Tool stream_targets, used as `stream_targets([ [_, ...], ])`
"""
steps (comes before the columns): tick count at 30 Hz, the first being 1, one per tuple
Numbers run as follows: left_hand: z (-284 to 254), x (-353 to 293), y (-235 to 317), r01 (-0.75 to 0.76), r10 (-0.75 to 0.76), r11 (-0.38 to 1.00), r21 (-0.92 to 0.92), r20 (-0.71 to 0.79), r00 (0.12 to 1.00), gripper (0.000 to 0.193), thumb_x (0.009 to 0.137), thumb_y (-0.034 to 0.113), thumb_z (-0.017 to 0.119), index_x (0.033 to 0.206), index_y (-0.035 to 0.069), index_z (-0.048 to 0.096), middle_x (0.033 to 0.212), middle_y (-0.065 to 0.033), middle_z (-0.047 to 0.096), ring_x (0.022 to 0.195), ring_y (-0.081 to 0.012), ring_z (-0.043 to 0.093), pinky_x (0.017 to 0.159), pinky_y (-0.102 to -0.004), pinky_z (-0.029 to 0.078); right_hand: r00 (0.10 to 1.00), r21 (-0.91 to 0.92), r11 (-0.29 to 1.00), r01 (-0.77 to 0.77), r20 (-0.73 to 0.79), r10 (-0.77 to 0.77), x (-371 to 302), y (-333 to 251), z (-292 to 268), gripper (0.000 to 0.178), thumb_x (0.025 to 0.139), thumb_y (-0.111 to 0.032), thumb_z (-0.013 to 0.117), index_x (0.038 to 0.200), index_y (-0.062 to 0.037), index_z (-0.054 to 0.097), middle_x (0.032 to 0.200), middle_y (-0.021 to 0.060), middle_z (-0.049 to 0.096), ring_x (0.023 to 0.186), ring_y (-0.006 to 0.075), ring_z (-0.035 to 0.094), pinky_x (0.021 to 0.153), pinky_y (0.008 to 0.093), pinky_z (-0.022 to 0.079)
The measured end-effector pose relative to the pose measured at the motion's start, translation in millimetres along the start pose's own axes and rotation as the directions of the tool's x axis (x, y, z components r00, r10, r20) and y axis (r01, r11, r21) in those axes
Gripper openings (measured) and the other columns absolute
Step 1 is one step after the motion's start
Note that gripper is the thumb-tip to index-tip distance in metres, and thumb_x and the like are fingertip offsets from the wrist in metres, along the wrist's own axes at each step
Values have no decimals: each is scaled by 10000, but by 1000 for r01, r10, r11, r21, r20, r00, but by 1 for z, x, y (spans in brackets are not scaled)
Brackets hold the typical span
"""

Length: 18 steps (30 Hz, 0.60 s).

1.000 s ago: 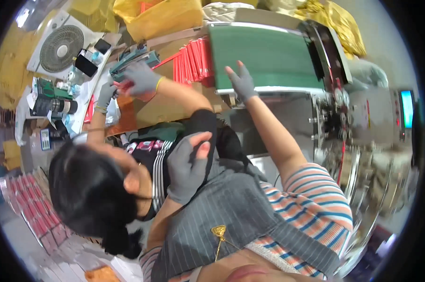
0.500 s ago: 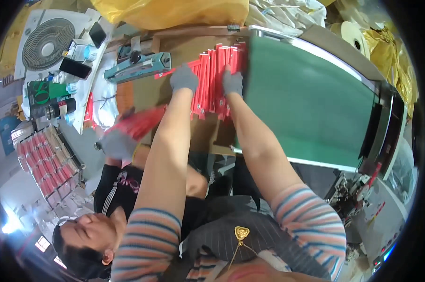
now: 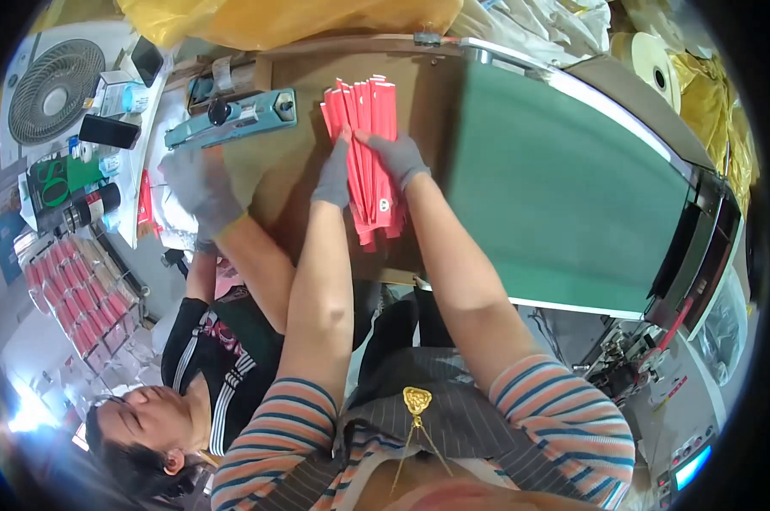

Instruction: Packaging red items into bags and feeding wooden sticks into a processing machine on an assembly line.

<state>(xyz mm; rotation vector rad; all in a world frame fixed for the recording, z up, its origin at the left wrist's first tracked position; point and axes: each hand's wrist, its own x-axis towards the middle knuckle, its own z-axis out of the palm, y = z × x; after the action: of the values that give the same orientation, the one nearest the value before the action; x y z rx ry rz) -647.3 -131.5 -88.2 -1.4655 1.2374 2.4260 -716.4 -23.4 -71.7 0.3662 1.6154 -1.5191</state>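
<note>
Red paper sleeves (image 3: 370, 157), a whole fanned-out bundle of them, long and narrow, lying on the brown surface (image 3: 291, 183) close to the edge where it meets the green conveyor belt (image 3: 564, 196). They overlap like a hand of cards, far ends spread out and uneven, near ends bunched tighter. One of them near the lower end has a small pale round mark on it, too small to make out.

Both of the person's hands wear grey gloves. Left hand (image 3: 334, 170) lies flat along the left side of the bundle, fingers together and pointing away from the person, pressing against the stack's edge. Right hand (image 3: 395, 157) sits on the right side with fingers bent over the top of the sleeves, thumb toward the middle. So the bundle is basically squeezed between the two hands, not lifted off the surface.

A co-worker's gloved hand (image 3: 199, 183) rests at the surface's left edge, near a blue-green tool (image 3: 232, 119) with a black knob that lies at the far left corner. Further left there's a white fan (image 3: 54, 89) and a rack of red packs (image 3: 70, 289).
</note>
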Motion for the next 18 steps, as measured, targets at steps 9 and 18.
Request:
stream_targets([
  [9,112,-158,76,-510,405,838,193,404,820,590,651,213,836,1125,-14,569,1051,-114,631,960,-180,602,835,-322,492,863,330,847,416,151,-482,-147,-113,-80,583,717,-166,768,1199,18,497,1075,97,613,939,158,585,845,315,473],
  [18,195,-180,40,-629,229,775,58,902,365,1069,656,82,813,1470,80,120,1380,-82,382,1235,-200,431,1051,-332,351,524,-95,527,844,356,-774,-215,-112,-211,1234,515,-254,914,1454,-32,145,1331,147,447,1204,224,466,1019,350,370],
])
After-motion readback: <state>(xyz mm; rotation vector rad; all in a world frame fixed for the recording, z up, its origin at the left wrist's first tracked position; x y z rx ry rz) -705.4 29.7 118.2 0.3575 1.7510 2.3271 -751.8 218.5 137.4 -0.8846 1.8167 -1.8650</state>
